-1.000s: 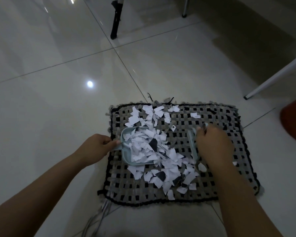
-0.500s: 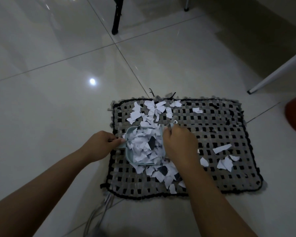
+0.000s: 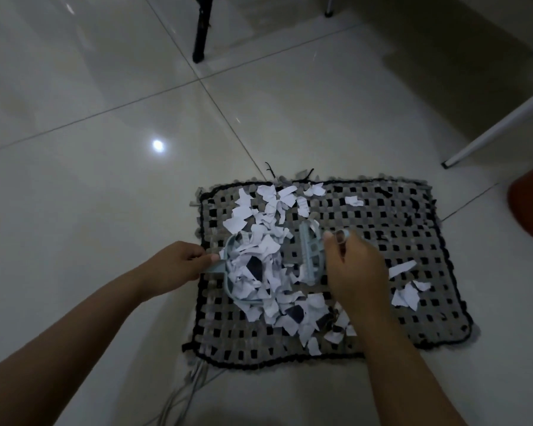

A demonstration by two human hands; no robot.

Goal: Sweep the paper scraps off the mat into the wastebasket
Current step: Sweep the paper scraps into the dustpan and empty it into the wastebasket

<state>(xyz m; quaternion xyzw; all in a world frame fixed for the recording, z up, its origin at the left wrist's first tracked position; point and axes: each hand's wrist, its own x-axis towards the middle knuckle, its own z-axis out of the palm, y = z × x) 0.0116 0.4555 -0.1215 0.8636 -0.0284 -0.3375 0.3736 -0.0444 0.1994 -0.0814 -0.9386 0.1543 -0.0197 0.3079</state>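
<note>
A: What changed?

B: The right hand (image 3: 353, 265), gripping the pale-blue plastic brush (image 3: 310, 256), has drawn back from the matching dustpan (image 3: 228, 272) the left hand (image 3: 179, 265) holds.

A: Meaning?

B: Torn white paper scraps (image 3: 259, 259) fill it (more beyond, on the black-and-grey woven mat (image 3: 413, 216)); wastebasket unseen.

Black furniture leg (image 3: 201, 29), white leg (image 3: 499, 130), glossy tiles (image 3: 74, 195)

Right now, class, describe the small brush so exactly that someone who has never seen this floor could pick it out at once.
Find the woven grey-and-black mat on the pale tiled floor. Near its middle the right hand holds the brush, just right of the scrap-filled dustpan held by the left hand. It is pale blue like the dustpan, but narrow and ribbed, unlike the white paper scraps.
</note>
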